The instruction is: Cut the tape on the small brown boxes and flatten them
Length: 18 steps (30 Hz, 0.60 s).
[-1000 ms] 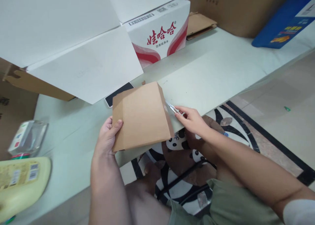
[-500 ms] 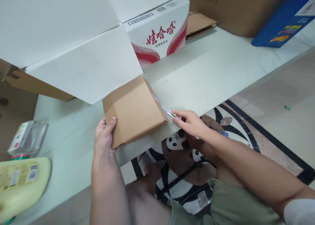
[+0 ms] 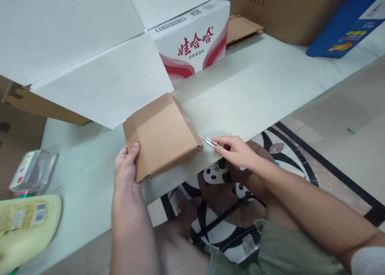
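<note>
A closed brown cardboard box (image 3: 164, 136) is tilted over the front edge of the table. My left hand (image 3: 128, 162) grips its left corner, thumb on the upper face and fingers behind. In my right hand (image 3: 236, 148) is a slim silver utility knife (image 3: 211, 141), pinched between thumb and fingers. The knife's tip points at the box's right side, close to the lower right corner; whether it touches the cardboard I cannot tell.
Behind the box stand a large white carton (image 3: 102, 78) and a white-and-red water carton (image 3: 192, 40). Flattened cardboard (image 3: 243, 30) and a blue container (image 3: 339, 30) are at the back right. A clear bottle (image 3: 36, 170) and a yellow bottle (image 3: 30, 227) lie on the pale table (image 3: 249, 86) at left.
The box and my left hand have shifted slightly left. The knife tip has moved a little lower and right along the box's side. Both grips are the same.
</note>
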Motion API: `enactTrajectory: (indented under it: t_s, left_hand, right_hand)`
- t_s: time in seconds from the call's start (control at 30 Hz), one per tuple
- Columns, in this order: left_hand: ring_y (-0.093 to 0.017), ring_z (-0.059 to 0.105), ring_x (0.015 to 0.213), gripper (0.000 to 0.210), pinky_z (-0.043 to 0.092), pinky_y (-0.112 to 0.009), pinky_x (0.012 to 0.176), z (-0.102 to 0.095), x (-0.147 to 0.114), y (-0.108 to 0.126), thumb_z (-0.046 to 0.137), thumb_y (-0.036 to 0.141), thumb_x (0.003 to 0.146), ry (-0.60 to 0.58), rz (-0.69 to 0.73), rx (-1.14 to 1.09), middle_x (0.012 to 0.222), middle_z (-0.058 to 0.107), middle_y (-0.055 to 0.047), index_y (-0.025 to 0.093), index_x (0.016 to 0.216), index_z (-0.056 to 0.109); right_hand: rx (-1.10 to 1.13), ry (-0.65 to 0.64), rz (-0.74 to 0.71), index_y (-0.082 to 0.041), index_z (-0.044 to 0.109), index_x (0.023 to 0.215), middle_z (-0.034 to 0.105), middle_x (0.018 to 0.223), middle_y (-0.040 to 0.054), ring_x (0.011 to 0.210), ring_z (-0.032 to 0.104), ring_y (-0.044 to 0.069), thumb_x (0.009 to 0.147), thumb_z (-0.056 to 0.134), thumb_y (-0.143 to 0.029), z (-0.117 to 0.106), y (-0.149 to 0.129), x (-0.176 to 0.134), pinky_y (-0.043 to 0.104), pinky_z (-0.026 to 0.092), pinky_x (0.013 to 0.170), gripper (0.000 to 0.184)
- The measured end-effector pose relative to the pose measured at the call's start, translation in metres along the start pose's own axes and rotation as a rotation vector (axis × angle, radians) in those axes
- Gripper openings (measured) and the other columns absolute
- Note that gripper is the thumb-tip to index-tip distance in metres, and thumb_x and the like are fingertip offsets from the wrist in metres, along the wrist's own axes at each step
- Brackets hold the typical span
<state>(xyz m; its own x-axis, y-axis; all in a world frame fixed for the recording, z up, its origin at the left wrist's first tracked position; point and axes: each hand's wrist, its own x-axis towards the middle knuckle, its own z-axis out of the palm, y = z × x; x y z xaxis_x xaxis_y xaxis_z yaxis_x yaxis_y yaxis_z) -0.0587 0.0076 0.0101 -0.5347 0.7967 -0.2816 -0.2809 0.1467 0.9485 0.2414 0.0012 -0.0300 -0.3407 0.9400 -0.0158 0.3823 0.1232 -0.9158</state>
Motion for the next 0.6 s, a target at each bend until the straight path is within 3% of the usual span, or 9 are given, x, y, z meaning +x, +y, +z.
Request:
enactTrajectory:
  t_s: [0.17,0.27,0.5,0.6]
  left_hand:
    - [-0.013,0.068,0.053,0.065,0.052,-0.017,0.045,-0.003,0.0007,-0.0004,0.099,0.03,0.028,0.013,-0.006,-0.019,0.07,0.076,-0.001,0.015,0.082,0.066]
    - [-0.013,0.068,0.054,0.064,0.053,-0.018,0.047,-0.0031,0.0013,-0.0008,0.099,0.031,0.029,0.011,0.003,-0.026,0.071,0.076,-0.001,0.014,0.082,0.066]
    - [-0.012,0.068,0.059,0.031,0.056,-0.021,0.057,-0.0009,-0.0027,0.0035,0.087,0.018,0.063,0.037,-0.021,-0.025,0.074,0.075,0.0,0.015,0.085,0.066]
    - [-0.012,0.068,0.061,0.029,0.056,-0.021,0.059,-0.0022,-0.0027,0.0035,0.085,0.018,0.065,0.032,-0.022,-0.029,0.075,0.075,0.001,0.016,0.086,0.065]
  right_hand:
    - [0.024,-0.024,0.019,-0.018,0.078,0.117,0.065,0.071,-0.0005,0.052,0.04,0.009,0.086,0.053,-0.028,-0.0003,-0.0013,-0.0025,0.024,0.033,0.052,0.042]
    - [0.026,-0.036,0.024,-0.018,0.078,0.116,0.061,0.067,-0.0018,0.051,0.039,0.009,0.086,0.052,-0.028,-0.0005,0.0,-0.0028,0.024,0.033,0.052,0.041]
    - [-0.03,0.067,0.053,-0.017,0.073,0.105,0.057,0.067,-0.0026,0.054,0.045,0.011,0.083,0.057,-0.032,-0.0031,0.003,-0.0019,0.027,0.036,0.055,0.031]
    - [-0.053,0.18,0.061,-0.02,0.065,0.094,0.057,0.068,-0.0023,0.057,0.048,0.013,0.083,0.056,-0.034,-0.0035,0.0038,-0.0023,0.027,0.037,0.057,0.02]
